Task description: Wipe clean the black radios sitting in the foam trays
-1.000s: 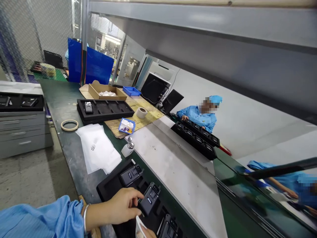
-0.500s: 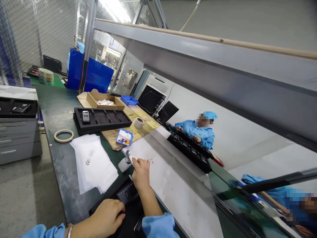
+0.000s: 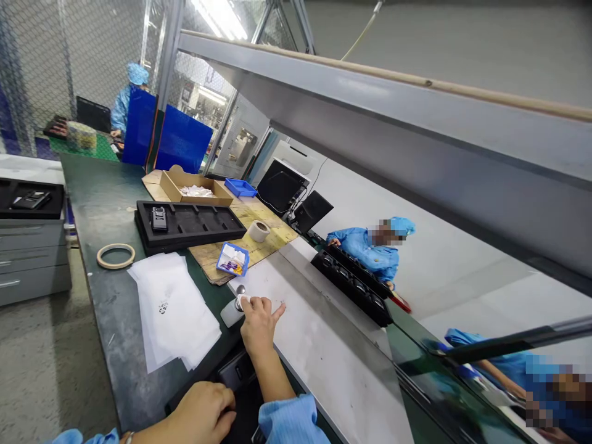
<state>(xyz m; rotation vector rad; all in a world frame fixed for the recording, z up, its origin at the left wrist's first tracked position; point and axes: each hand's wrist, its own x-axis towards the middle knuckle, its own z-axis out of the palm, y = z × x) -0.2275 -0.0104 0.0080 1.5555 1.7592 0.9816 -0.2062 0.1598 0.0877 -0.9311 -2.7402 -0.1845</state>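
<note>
My right hand (image 3: 257, 322) reaches forward over the bench and presses a small white cloth onto the pump top of a white dispenser bottle (image 3: 230, 312); its fingers pinch the cloth, one finger sticking out. My left hand (image 3: 202, 414) lies curled at the bottom edge on a black foam tray (image 3: 229, 374) of black devices, one of which shows beside it. Whether the left hand grips anything is hidden.
A stack of clear plastic bags (image 3: 170, 311) lies left of the bottle. Farther off: a tape ring (image 3: 115, 255), a long black tray (image 3: 187, 222), a small blue bin (image 3: 232, 258), a cardboard box (image 3: 194, 187). A steel plate (image 3: 324, 339) runs right. Co-workers in blue sit across.
My right hand, which was down at the near tray with the cloth a second ago, has gone forward to the dispenser bottle and now presses on its pump. The view tilted upward.
</note>
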